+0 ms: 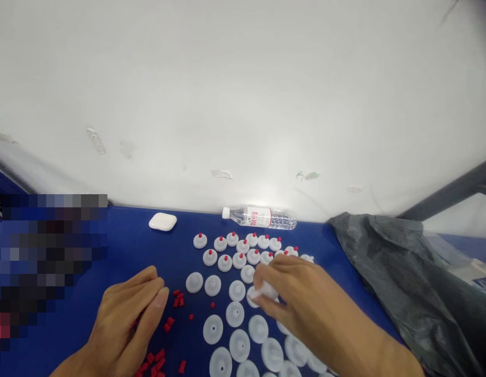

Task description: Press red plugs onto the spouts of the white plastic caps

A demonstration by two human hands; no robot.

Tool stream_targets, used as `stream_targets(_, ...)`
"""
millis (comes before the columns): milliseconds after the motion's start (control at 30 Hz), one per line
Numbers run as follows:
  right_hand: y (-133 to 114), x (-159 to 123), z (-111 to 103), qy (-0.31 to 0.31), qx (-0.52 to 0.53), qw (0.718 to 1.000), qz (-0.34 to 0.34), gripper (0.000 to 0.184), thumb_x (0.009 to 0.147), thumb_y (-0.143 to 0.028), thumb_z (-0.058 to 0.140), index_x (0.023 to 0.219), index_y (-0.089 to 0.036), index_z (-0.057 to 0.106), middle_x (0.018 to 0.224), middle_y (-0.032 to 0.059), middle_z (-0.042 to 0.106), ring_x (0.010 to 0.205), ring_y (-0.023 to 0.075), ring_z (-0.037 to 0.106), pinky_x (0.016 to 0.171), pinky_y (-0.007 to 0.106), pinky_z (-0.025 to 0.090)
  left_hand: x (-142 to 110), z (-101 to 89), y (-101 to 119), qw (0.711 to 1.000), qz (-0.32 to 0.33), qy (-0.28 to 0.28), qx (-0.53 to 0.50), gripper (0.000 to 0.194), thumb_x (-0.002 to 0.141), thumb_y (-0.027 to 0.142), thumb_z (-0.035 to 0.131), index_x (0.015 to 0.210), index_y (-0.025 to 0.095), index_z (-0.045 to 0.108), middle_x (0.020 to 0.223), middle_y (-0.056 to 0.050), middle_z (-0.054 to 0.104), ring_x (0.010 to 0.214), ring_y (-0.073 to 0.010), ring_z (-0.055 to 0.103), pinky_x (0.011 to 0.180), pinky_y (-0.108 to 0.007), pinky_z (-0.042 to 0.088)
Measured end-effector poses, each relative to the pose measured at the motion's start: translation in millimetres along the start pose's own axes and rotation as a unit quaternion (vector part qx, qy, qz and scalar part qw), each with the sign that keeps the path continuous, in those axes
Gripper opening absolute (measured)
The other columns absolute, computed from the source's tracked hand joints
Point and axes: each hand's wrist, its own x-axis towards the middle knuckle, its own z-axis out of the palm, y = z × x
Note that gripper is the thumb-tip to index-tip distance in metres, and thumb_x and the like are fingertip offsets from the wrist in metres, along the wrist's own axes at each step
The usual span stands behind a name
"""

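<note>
My right hand (pixel 284 288) pinches a white plastic disc (pixel 268 291) between thumb and fingers, above other discs on the blue table. Round white discs with a small centre hole, such as this one (pixel 213 329), lie spread below and beside it. Farther back, rows of white discs (pixel 225 263) carry small red plugs standing on top. My left hand (pixel 128 319) is closed, thumb against the curled fingers, at the left of the discs. Loose red plugs (pixel 179 300) lie beside it, and a bit of red shows under its fingers; what it holds is hidden.
A clear plastic bottle (pixel 260 217) lies on its side along the white wall. A white rounded case (pixel 163 221) is at the back left. Dark grey sheeting (pixel 407 283) covers the right side of the blue table (pixel 125 235). The far left is pixelated.
</note>
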Motion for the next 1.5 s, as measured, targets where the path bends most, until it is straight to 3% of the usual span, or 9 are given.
stream_targets(133,19.8,-3.5,-15.7,-0.044,-0.010,0.997,0.067,0.011,0.091,-0.016,0.082,0.095,-0.024,0.076,0.106,0.0041,0.072,0.096,0.0232,0.072,0.083,0.035,0.059,10.0,7.0,-3.8,0.998,-0.032,-0.051,-0.024,0.024,0.096,0.007,0.052,0.080,0.026,0.054,0.067,0.001,0.056,0.061,-0.0204,0.048,0.054,-0.038,0.039)
stream_targets(300,34.5,-0.3,-15.0,-0.141,-0.012,0.980,0.140,0.014,0.096,-0.016,0.076,0.095,-0.029,0.081,0.098,0.0013,0.074,0.074,0.0182,0.071,0.069,0.031,0.054,8.2,8.4,1.7,0.998,-0.018,-0.061,0.010,0.018,0.097,0.010,0.054,0.089,0.025,0.060,0.078,-0.002,0.065,0.075,-0.0223,0.056,0.060,-0.037,0.045)
stream_targets(467,41.6,2.0,-18.5,-0.152,-0.005,0.976,0.158,0.017,0.090,-0.015,0.083,0.099,-0.030,0.081,0.096,0.0001,0.081,0.081,0.0215,0.076,0.069,0.030,0.051,11.1,5.5,-1.9,0.997,-0.027,-0.059,0.041,0.015,0.099,0.012,0.053,0.095,0.024,0.062,0.087,-0.002,0.068,0.083,-0.0229,0.061,0.067,-0.036,0.051)
stream_targets(667,59.4,-10.2,-41.3,-0.096,-0.099,0.955,0.261,0.019,0.100,-0.013,0.067,0.108,-0.024,0.080,0.090,0.0074,0.081,0.082,0.0276,0.077,0.064,0.033,0.042,12.8,8.5,-11.3,0.987,0.012,-0.005,0.162,0.012,0.101,0.014,0.055,0.104,0.022,0.063,0.100,-0.006,0.068,0.088,-0.0235,0.060,0.065,-0.033,0.051)
stream_targets(800,80.6,-16.3,-32.4,-0.108,-0.103,0.955,0.257,0.024,0.093,-0.008,0.069,0.108,-0.023,0.080,0.090,0.0063,0.080,0.081,0.0243,0.074,0.065,0.032,0.041,14.5,7.7,-11.5,0.976,0.002,-0.011,0.217,0.012,0.103,0.017,0.052,0.100,0.021,0.063,0.097,-0.006,0.066,0.084,-0.0231,0.059,0.056,-0.031,0.047)
stream_targets(967,95.3,-8.6,-11.9,-0.144,-0.069,0.959,0.234,0.015,0.087,-0.010,0.077,0.086,-0.026,0.078,0.088,0.0005,0.079,0.082,0.0226,0.072,0.064,0.031,0.039,12.4,12.1,-15.1,0.966,-0.046,-0.051,0.248,0.021,0.105,0.023,0.045,0.094,0.021,0.063,0.093,-0.006,0.066,0.084,-0.0253,0.061,0.045,-0.027,0.042)
stream_targets(1100,96.7,-7.4,-11.1,-0.156,-0.050,0.959,0.233,0.018,0.090,-0.013,0.075,0.077,-0.026,0.073,0.086,0.0008,0.077,0.079,0.0228,0.070,0.064,0.034,0.039,7.7,16.0,-19.4,0.967,-0.072,-0.085,0.227,0.027,0.106,0.024,0.041,0.087,0.022,0.061,0.087,-0.003,0.064,0.078,-0.0224,0.064,0.044,-0.026,0.043)
stream_targets(1300,99.1,-7.6,-1.0,-0.167,-0.018,0.958,0.233,0.021,0.086,-0.013,0.079,0.099,-0.029,0.073,0.090,-0.0001,0.079,0.077,0.0229,0.071,0.062,0.032,0.040,3.1,16.5,-21.4,0.971,-0.057,-0.098,0.212,0.032,0.108,0.025,0.037,0.088,0.023,0.062,0.080,-0.001,0.064,0.071,-0.0221,0.068,0.048,-0.033,0.046)
stream_targets(1500,92.3,-4.6,-10.7,-0.136,-0.034,0.961,0.236,0.017,0.094,-0.015,0.070,0.081,-0.025,0.067,0.083,-0.0010,0.074,0.076,0.0205,0.066,0.063,0.031,0.036,6.5,10.9,-20.1,0.984,-0.044,-0.066,0.159,0.031,0.109,0.023,0.039,0.085,0.024,0.059,0.068,0.003,0.060,0.061,-0.0197,0.062,0.053,-0.034,0.043)
